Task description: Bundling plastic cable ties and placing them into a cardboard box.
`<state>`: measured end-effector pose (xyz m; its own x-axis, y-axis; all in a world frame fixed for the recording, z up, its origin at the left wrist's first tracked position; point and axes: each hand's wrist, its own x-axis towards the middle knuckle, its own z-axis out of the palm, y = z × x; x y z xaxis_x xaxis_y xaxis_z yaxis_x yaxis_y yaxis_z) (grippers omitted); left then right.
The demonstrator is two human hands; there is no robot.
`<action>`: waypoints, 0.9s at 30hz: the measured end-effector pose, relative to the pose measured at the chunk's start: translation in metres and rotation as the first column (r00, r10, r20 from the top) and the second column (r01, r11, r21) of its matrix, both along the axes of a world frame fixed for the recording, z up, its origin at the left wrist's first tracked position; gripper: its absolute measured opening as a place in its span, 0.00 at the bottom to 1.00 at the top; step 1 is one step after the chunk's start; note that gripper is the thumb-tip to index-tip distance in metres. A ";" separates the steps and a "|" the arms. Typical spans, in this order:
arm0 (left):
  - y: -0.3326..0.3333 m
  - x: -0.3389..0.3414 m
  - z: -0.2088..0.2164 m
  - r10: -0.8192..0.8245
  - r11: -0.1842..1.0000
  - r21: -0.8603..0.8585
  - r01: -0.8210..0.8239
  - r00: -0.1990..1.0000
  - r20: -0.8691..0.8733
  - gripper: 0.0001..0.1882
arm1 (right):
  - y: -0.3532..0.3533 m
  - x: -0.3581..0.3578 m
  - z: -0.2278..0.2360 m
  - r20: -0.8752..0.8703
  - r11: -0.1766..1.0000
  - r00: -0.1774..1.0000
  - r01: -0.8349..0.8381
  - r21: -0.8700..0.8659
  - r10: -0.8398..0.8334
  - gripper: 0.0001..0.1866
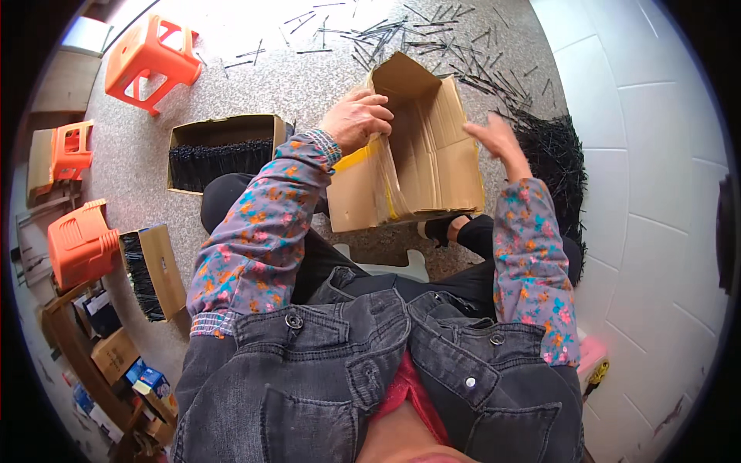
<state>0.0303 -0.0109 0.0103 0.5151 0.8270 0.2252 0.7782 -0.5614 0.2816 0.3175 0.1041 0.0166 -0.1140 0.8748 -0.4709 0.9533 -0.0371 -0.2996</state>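
An open-topped cardboard box (440,166) tilts in front of me between my knees, with bare cardboard inside. Yellow tape (353,159) runs along its left side. My left hand (356,119) grips the box's upper left edge, its fingers bent over the rim. By the opposite edge is my right hand (500,143), thumb and fingers apart; whether its fingertips touch the cardboard is hard to tell. To the right of that hand lies a big heap of slim black sticks (552,158); their exact kind is unclear.
More black sticks (386,32) lie scattered over the speckled floor ahead. On my left stand two cartons packed with black sticks, one farther off (221,158) and one nearer (147,274). Several orange plastic stools (147,62) stand beyond them. A white tiled wall (648,162) bounds the right.
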 end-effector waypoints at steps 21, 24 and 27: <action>-0.023 0.028 0.024 0.584 0.797 -0.136 -0.588 0.695 0.419 0.22 | -0.120 -0.030 -0.058 -0.770 0.854 0.520 0.517 -0.061 -0.370 0.14; -0.034 0.038 0.025 0.608 0.784 -0.203 -0.586 0.659 0.443 0.22 | -0.150 -0.046 -0.071 -0.842 0.808 0.362 0.574 -0.136 -0.399 0.13; -0.036 0.047 0.028 0.563 0.814 -0.174 -0.554 0.680 0.469 0.20 | -0.175 -0.055 -0.074 -0.787 0.739 0.214 0.545 -0.395 -0.578 0.09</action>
